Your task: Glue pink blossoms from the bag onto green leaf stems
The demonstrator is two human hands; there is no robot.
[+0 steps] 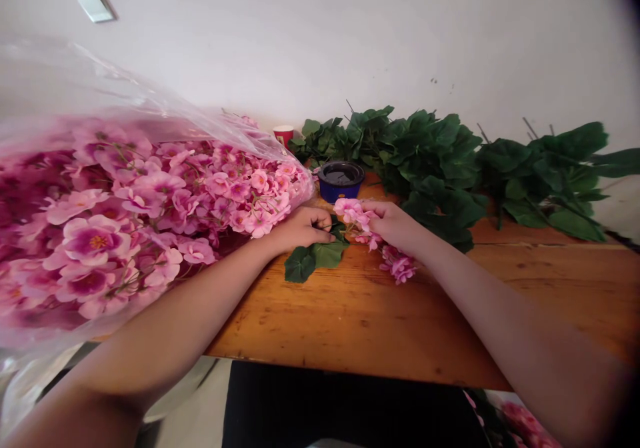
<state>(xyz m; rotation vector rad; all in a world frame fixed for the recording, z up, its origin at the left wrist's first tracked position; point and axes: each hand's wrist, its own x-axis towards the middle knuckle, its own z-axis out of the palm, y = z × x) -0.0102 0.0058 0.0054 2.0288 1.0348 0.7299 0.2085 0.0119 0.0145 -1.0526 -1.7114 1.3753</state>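
Just on the near side of the blue pot (342, 193), two hands work close together over the wooden table (325, 328). The left hand (306, 227), a little to the left of the pot, has its fingers curled and seems to grip a small sprig of green leaves (327, 255); the exact place of the grip is hidden. The right hand (395, 225), a little to the right of the pot, pinches a spray of pink flowers (353, 211), whose blossoms hang on both sides of the fingers. To do this well, I think the left hand should keep the sprig firm and low, while the right holds the spray by its stem, so that the petals are not crushed and the leaves do not fold under. The pot stands very near to both hands, so a careless knuckle could push it; its inside is too dark to read. To the left of the pot, a clear plastic bag (165, 101) full of pink flowers (150, 218) reaches almost to the left wrist and may catch it. Behind the pot is a red cup (283, 136), and to its right lie heaped leaf bundles (425, 151), which limit the room there.
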